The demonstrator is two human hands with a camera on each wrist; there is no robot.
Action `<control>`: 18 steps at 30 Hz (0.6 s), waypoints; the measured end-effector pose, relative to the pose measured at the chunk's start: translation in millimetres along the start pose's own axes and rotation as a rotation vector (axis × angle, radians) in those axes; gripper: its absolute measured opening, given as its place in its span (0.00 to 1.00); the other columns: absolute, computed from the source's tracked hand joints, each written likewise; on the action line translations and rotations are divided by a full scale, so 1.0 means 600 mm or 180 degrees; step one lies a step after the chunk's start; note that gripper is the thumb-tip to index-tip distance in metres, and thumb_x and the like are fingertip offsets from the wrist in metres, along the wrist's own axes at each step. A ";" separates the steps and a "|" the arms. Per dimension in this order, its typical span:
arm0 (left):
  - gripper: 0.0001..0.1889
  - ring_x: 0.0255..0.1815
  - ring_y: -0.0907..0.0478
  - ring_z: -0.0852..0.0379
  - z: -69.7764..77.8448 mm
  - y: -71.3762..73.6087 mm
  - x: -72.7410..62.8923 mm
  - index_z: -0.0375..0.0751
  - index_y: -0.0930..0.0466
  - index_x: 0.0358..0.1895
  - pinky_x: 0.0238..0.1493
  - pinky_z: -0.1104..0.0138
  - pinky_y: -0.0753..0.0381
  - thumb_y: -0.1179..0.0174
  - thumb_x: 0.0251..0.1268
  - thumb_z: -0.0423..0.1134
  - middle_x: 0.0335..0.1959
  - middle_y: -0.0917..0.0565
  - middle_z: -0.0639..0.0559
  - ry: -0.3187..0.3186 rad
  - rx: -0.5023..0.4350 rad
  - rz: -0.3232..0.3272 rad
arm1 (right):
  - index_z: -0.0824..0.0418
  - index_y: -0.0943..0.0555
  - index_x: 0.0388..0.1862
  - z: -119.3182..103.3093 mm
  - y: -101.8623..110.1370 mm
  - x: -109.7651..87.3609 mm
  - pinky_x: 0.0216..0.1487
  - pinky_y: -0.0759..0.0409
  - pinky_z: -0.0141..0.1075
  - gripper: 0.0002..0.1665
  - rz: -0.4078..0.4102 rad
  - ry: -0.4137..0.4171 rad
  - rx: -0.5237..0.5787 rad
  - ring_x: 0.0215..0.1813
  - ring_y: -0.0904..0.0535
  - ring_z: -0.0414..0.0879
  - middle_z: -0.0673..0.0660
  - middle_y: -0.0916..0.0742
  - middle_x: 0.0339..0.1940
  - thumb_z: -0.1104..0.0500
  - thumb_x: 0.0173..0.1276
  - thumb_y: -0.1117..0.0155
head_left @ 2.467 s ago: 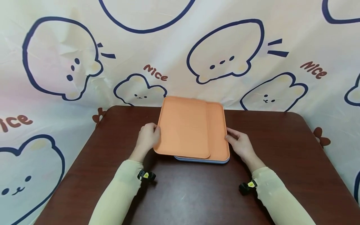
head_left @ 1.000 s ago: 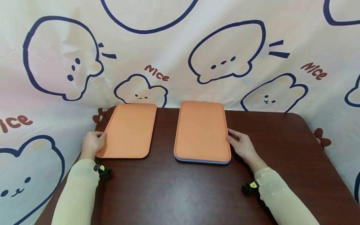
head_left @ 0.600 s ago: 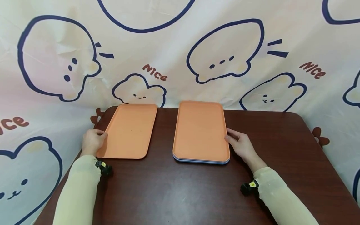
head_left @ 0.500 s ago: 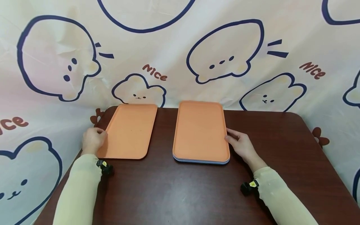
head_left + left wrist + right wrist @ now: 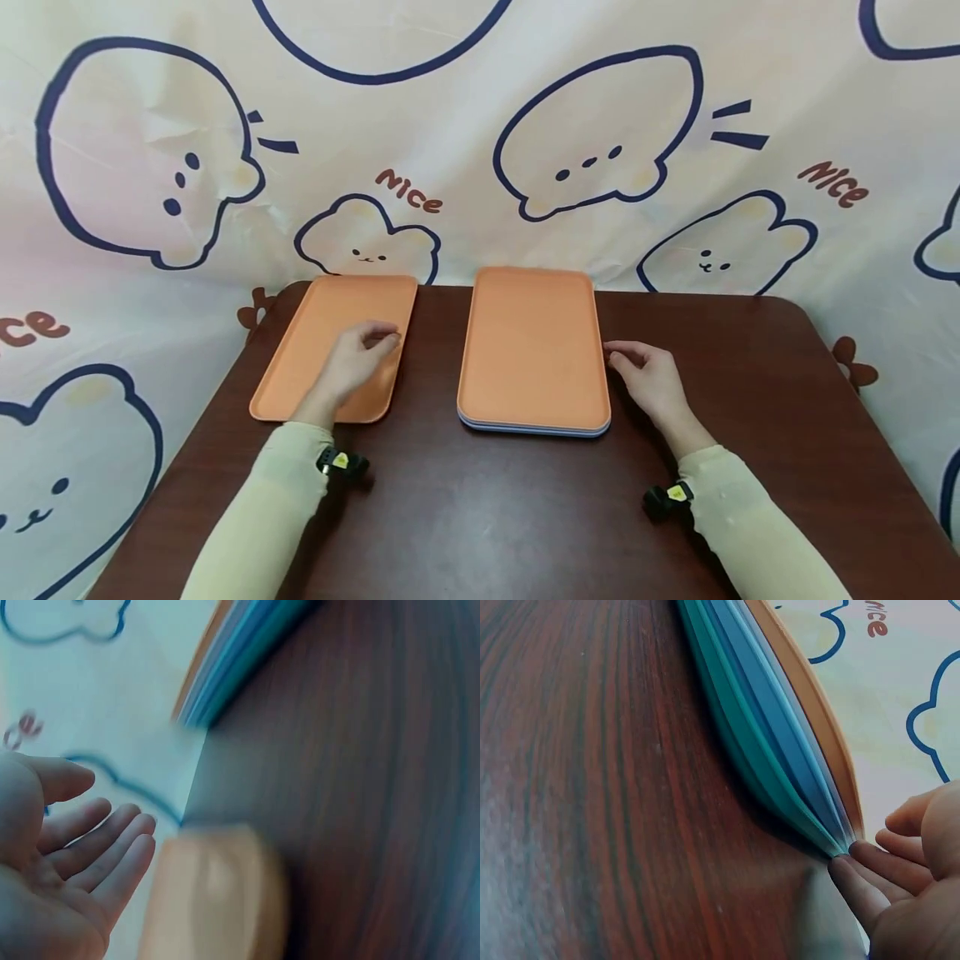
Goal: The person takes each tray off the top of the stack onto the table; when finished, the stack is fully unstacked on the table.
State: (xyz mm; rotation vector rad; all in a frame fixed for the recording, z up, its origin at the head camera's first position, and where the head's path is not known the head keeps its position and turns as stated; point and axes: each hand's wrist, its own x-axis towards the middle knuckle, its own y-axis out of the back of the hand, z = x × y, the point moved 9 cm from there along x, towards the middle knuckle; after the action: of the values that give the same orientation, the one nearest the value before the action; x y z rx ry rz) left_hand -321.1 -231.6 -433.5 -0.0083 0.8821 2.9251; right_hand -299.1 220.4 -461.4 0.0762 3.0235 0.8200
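A single orange tray (image 5: 300,367) lies on the left of the table. My left hand (image 5: 348,362) passes over it, holding nothing; in the left wrist view the hand (image 5: 67,870) has its fingers loosely bent and apart. To its right lies a stack of trays (image 5: 534,350), an orange one on top. In the right wrist view, blue trays (image 5: 757,697) and a green tray (image 5: 720,697) show beneath the orange one. My right hand (image 5: 648,379) is at the stack's right side, fingertips (image 5: 844,862) against the tray edges, with the thumb away from them.
The dark brown wooden table (image 5: 480,517) has its far edge close to a cream cloth backdrop (image 5: 465,125) printed with cartoon outlines. A strip of bare table separates the single tray from the stack. Small black wrist cameras sit at both sleeves.
My left hand carried an orange tray from the stack to the left and laid it down. It has let go and moved right. The right hand stays by the stack, its thumb shifted.
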 end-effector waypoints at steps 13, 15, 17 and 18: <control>0.23 0.73 0.21 0.38 0.041 -0.150 -0.001 0.31 0.25 0.74 0.74 0.47 0.20 0.41 0.81 0.35 0.73 0.21 0.34 0.0144 -0.0733 -0.0372 | 0.66 0.16 0.68 0.006 -0.006 0.000 0.53 0.23 0.25 0.22 -0.0016 -0.0011 -0.0124 0.64 0.17 0.58 0.67 0.12 0.65 0.56 0.83 0.38; 0.24 0.74 0.21 0.38 0.045 -0.161 -0.001 0.30 0.26 0.74 0.73 0.48 0.19 0.40 0.80 0.34 0.74 0.22 0.33 0.0152 -0.0793 -0.0388 | 0.66 0.17 0.69 0.007 -0.011 0.000 0.53 0.22 0.26 0.24 -0.0058 -0.0034 -0.0113 0.64 0.16 0.59 0.68 0.12 0.66 0.55 0.82 0.38; 0.25 0.76 0.22 0.37 0.049 -0.168 -0.002 0.30 0.26 0.75 0.72 0.48 0.18 0.40 0.79 0.32 0.74 0.23 0.33 0.0168 -0.0846 -0.0392 | 0.66 0.18 0.70 0.009 -0.014 0.000 0.51 0.22 0.24 0.25 -0.0083 -0.0078 -0.0069 0.64 0.16 0.59 0.68 0.12 0.66 0.55 0.82 0.37; 0.25 0.76 0.23 0.37 0.051 -0.171 -0.002 0.30 0.27 0.75 0.72 0.48 0.18 0.40 0.78 0.32 0.74 0.23 0.32 0.0169 -0.0874 -0.0389 | 0.66 0.18 0.71 0.009 -0.015 0.000 0.50 0.21 0.23 0.25 -0.0092 -0.0091 -0.0043 0.64 0.15 0.59 0.68 0.13 0.66 0.55 0.82 0.37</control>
State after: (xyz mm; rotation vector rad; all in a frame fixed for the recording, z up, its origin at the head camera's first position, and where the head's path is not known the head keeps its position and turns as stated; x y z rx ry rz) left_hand -310.4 -129.8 -464.5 -0.1526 0.4610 2.9152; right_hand -299.3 215.2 -470.9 0.0435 2.9848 0.8296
